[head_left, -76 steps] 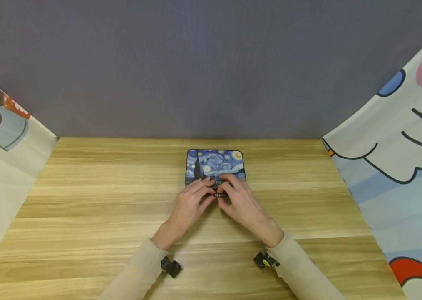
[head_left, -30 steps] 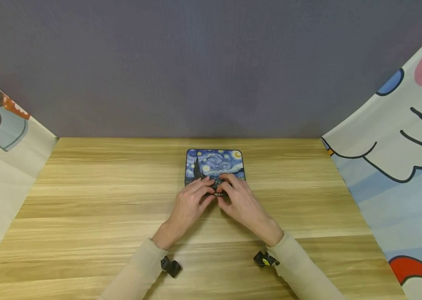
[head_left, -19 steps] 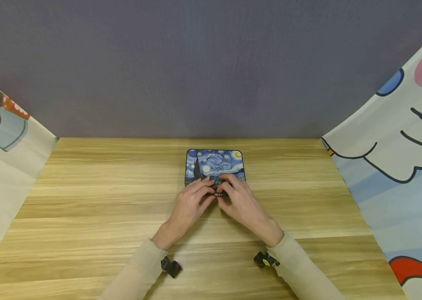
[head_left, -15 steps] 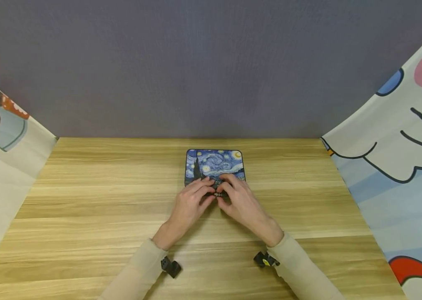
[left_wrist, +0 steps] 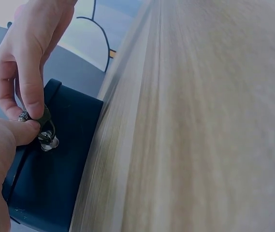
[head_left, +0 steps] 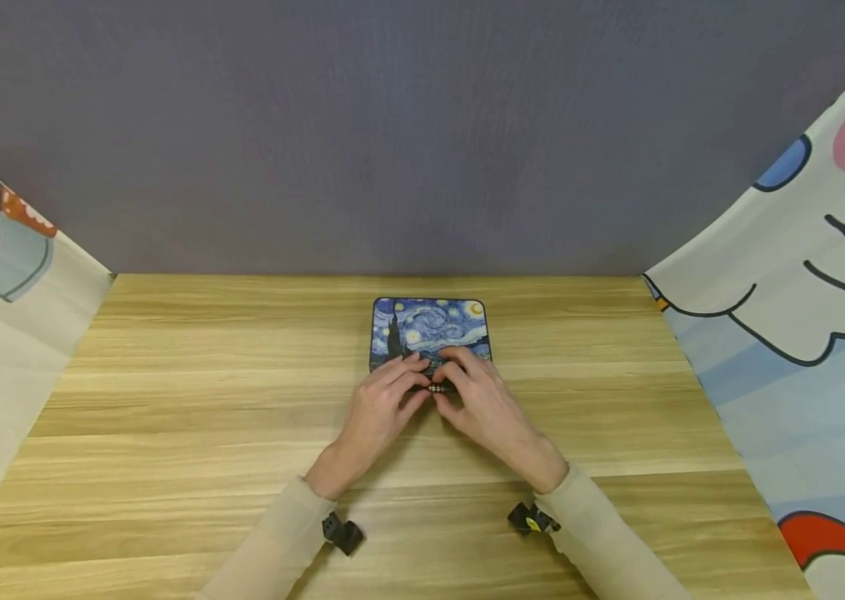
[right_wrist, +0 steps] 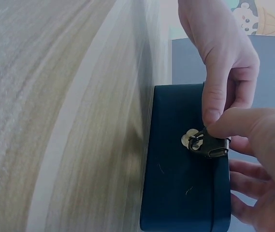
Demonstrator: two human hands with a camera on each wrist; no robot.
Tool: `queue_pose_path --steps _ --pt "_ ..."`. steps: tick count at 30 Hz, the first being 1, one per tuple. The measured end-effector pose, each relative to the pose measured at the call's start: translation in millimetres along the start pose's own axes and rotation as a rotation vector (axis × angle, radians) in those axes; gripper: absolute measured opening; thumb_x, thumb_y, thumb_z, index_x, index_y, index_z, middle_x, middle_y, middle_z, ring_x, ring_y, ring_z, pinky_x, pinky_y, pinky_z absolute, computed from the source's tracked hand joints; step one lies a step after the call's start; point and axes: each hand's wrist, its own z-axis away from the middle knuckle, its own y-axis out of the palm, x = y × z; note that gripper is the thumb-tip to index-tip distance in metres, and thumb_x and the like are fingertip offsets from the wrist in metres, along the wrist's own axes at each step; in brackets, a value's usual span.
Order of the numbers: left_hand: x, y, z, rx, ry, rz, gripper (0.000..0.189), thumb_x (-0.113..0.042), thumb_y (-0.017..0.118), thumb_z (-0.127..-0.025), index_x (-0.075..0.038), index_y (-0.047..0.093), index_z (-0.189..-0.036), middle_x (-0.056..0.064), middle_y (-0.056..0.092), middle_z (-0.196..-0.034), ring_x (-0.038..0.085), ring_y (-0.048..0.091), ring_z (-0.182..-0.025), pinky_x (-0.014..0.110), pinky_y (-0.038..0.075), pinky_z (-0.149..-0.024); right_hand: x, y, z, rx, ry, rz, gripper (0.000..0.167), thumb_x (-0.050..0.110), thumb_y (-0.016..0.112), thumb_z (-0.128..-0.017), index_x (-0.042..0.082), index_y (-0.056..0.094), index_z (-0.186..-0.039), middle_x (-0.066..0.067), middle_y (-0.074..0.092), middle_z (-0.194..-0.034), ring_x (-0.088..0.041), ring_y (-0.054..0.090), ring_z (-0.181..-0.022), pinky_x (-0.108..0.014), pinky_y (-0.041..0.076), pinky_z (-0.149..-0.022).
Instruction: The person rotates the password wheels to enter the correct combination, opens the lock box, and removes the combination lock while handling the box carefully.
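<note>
A dark blue tin box (head_left: 430, 325) with a swirling starry-night painting on its lid stands on the table. On its front hangs a small bronze-coloured combination padlock (right_wrist: 213, 146), hooked at a round metal clasp plate (left_wrist: 50, 144). My left hand (head_left: 383, 398) pinches the padlock from the left with curled fingers and thumb. From the other side my right hand (head_left: 481, 398) pinches it too, thumb on its front in the right wrist view. A row of small dials shows between the fingertips in the head view. The padlock is partly hidden by the fingers.
The box stands near the back of the wooden table (head_left: 205, 400), before a grey wall (head_left: 422, 133). Cartoon-printed cloths hang at the left (head_left: 32, 333) and right (head_left: 790, 367). A small black camera sits at each wrist.
</note>
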Motion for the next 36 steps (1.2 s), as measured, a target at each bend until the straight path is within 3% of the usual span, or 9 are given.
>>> queue_pose_path --steps 36 --pt "-1.3 -0.1 0.0 -0.019 0.005 -0.008 0.017 -0.012 0.087 -0.083 -0.006 0.078 -0.097 0.009 0.076 -0.119 0.026 0.070 -0.119 0.040 0.052 -0.112 0.4 0.5 0.6 -0.009 0.000 -0.014 0.020 0.007 0.084 -0.083 0.007 0.071 -0.098 -0.017 0.063 -0.129 -0.034 0.065 -0.117 -0.054 0.055 -0.104"
